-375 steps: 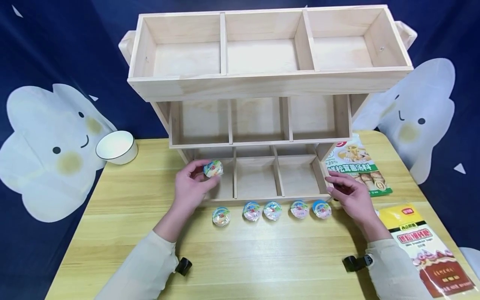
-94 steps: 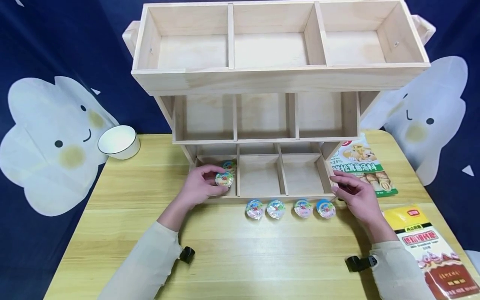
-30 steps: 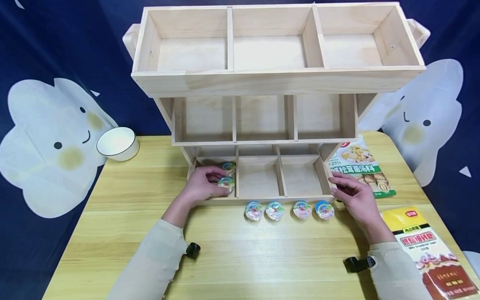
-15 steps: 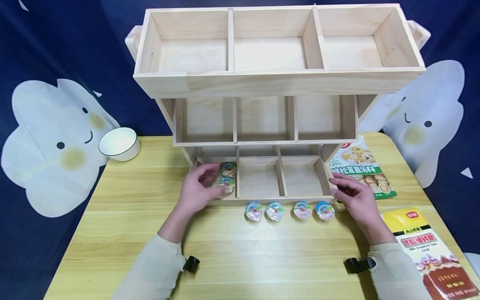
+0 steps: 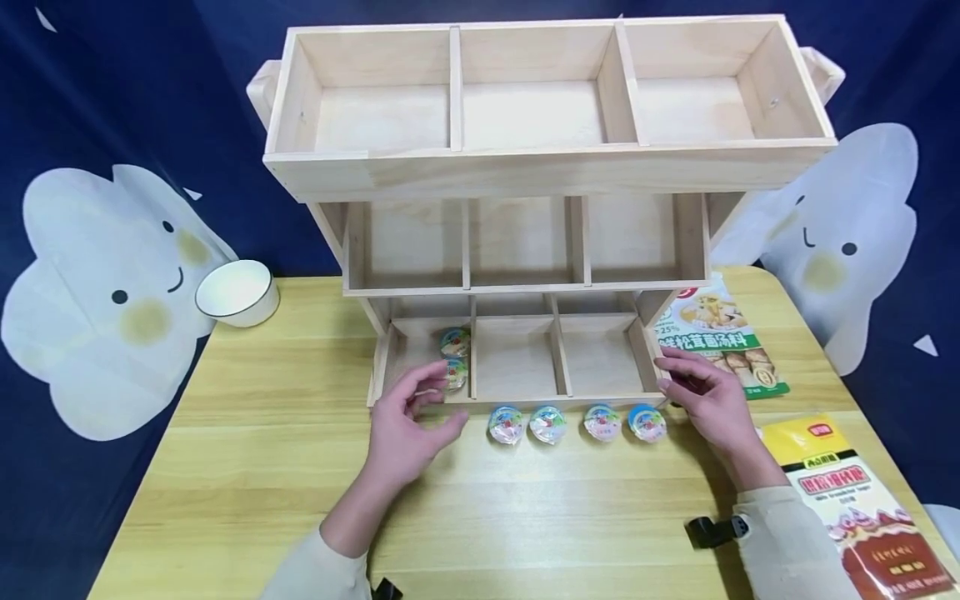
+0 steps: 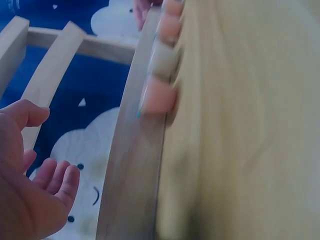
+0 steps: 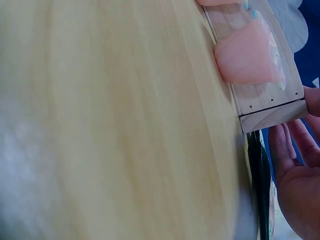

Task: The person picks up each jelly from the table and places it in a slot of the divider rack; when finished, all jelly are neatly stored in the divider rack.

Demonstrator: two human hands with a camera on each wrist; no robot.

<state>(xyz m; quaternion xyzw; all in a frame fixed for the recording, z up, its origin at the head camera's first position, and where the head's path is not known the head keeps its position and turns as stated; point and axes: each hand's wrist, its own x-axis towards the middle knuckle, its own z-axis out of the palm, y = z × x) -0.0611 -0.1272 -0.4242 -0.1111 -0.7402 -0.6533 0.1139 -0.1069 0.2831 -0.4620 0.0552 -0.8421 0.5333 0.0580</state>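
My left hand (image 5: 408, 429), holding nothing, hovers over the front left of the bottom wooden drawer (image 5: 423, 404) with thumb and fingers spread. Inside the drawer's left compartment, against the divider, lie two small jelly cups, a rear one (image 5: 454, 342) and a front one (image 5: 456, 374) partly behind my fingers. Several more jelly cups stand in a row on the table before the drawer, the leftmost cup (image 5: 506, 425) just right of my left thumb. My right hand (image 5: 705, 400) touches the drawer's right side near its front corner (image 7: 275, 116), fingers relaxed.
Above the drawer rise a middle tier (image 5: 525, 292) and a top tier (image 5: 547, 171), each with three bare compartments. A white bowl (image 5: 237, 293) stands at the back left. A green-and-white packet (image 5: 716, 329) and a yellow-and-red packet (image 5: 855, 492) lie on the right.
Over these seconds my left hand set two jelly cups, one after the other, into the left compartment. It has since let go and drawn back toward me. My right hand stayed put.
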